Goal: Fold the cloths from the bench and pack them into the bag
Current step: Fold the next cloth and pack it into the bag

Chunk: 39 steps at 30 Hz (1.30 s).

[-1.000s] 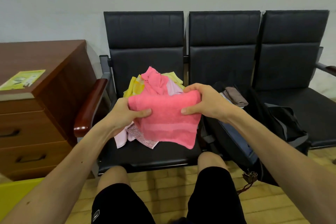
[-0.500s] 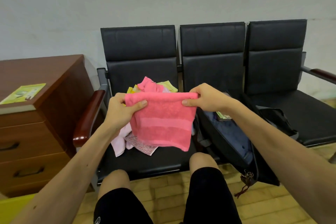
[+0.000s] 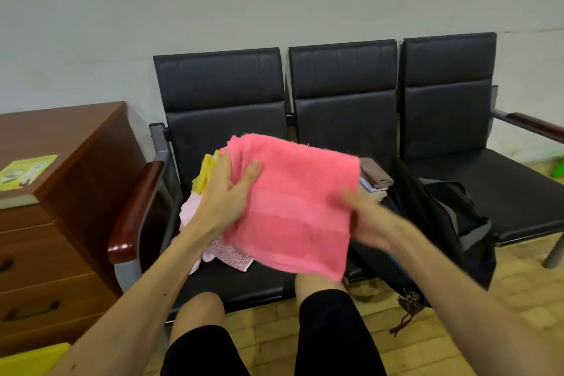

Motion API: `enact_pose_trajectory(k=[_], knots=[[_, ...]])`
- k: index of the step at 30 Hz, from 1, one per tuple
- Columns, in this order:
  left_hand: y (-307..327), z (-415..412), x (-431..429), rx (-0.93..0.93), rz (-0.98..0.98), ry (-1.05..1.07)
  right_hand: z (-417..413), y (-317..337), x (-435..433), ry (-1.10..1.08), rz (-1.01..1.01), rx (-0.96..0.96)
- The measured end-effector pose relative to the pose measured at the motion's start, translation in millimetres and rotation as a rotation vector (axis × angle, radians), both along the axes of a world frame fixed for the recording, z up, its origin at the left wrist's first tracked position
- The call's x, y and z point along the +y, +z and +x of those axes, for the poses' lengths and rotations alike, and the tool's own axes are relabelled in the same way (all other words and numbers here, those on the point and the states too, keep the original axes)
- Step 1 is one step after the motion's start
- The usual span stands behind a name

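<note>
A folded pink towel (image 3: 293, 201) is held in the air above the black bench worktop (image 3: 518, 192), over a pile of unfolded cloths (image 3: 198, 214). The left hand (image 3: 229, 195) has its grip clamped on the towel's left edge, thumb on top. The right hand (image 3: 372, 223) is at the right edge (blurred, so its grip cannot be told). The open black bag (image 3: 451, 217) sits just beside. With only one sure hold, the fold could fall open on the way in.

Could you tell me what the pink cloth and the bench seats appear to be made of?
The pink cloth: likely terry towelling, matt; fuzzy pile and a woven band show. The bench seats: probably leather or imitation, black with slight sheen; smooth stitched panels.
</note>
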<state>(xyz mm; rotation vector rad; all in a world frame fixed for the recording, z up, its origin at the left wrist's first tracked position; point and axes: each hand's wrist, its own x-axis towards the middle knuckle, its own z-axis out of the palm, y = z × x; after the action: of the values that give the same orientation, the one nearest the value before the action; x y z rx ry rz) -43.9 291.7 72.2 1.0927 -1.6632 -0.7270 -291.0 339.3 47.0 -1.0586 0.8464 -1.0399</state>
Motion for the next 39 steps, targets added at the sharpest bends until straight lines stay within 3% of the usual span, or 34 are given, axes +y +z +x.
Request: enact_pose_trajectory(k=[3, 8, 16, 27, 32, 39], knots=[[-19, -11, 1, -0.085, 0.133, -0.126, 10, -46, 19, -0.044, 0.133, 0.092], [-82, -32, -13, -0.032, 0.492, -0.270, -13, -90, 14, -0.371, 0.242, -0.057], [-172, -124, -43, 0.058, 0.882, -0.398, -99, -159, -7, -0.517, 0.311, 0.308], [-212, -286, -151, -0.074, 0.855, -0.503, -250, -174, -125, -0.637, 0.231, 0.784], [-243, -332, -199, -0.181, 0.887, -0.476, -269, -204, -175, -0.652, 0.275, 0.997], [-292, -341, -224, -0.394, 0.956, -0.365, -262, -262, -194, -0.539, 0.390, 1.106]])
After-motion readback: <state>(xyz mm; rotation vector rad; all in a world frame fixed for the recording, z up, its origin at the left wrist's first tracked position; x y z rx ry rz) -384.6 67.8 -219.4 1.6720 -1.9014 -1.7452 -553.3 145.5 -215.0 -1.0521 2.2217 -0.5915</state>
